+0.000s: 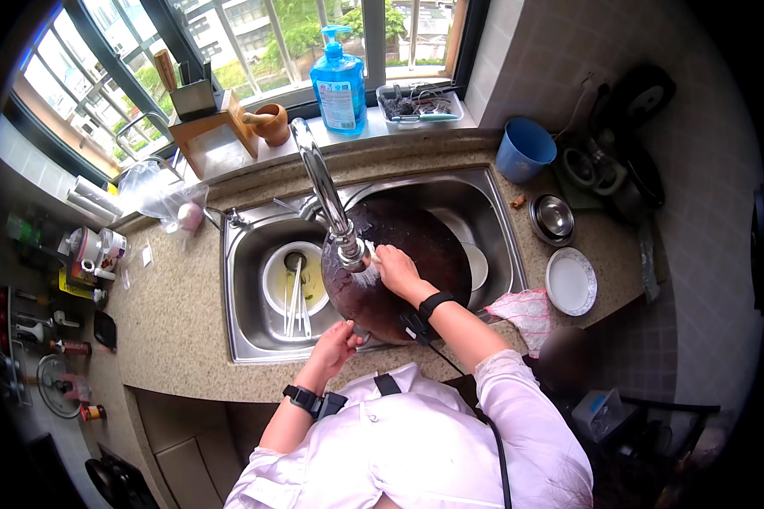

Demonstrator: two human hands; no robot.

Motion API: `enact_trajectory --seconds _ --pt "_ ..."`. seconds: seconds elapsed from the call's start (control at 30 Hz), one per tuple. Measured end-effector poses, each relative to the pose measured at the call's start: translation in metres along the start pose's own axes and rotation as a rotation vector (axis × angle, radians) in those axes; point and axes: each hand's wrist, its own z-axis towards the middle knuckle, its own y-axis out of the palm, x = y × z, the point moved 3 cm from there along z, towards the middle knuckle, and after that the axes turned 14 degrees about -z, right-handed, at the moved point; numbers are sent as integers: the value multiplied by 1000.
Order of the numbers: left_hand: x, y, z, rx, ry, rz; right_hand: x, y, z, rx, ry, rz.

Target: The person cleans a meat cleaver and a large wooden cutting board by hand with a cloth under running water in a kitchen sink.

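Note:
A round dark brown cutting board (pixel 420 235), wet on its left side, lies tilted across the double stainless steel sink (pixel 230 299). Water falls onto it from the chrome faucet (pixel 321 172). My right hand (pixel 398 270) is over the board beside the stream, closed around a small whitish cloth or scrubber (pixel 372 249), mostly hidden by the fingers. At the board's near left edge, my left hand (pixel 334 348) grips its metal handle (pixel 361 332). In the left basin stands a white bowl (pixel 268 286) of yellowish liquid with a ladle and several white-handled utensils.
A blue soap pump bottle (pixel 339 89) and a tray of scrubbers (pixel 420 107) stand on the sill. Right of the sink are a blue bucket (pixel 526 149), metal bowls (pixel 552 217), a white plate (pixel 571 281) and a red-and-white cloth (pixel 525 315). A plastic bag (pixel 159 191) lies left.

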Motion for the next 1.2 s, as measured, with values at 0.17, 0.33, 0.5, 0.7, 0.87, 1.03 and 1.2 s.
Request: enact_trajectory --seconds 0.17,0.33,0.5,0.7,0.87,1.03,1.2 --pt "2 1 -1 67 2 25 -60 -23 -14 -234 -15 66" --pt "2 9 -4 88 -3 51 -79 -19 -32 -210 -300 106" --pt "4 8 -6 111 3 93 -29 -6 -11 -22 -513 13" --pt "8 11 -2 107 2 50 116 1 2 -104 105 -394" --pt "8 17 -1 170 13 24 138 4 -24 -240 386 -314" --pt "8 21 2 227 2 14 50 -9 -30 -222 61 1" --pt "9 19 3 253 -12 17 -16 -5 -21 -229 -369 211"
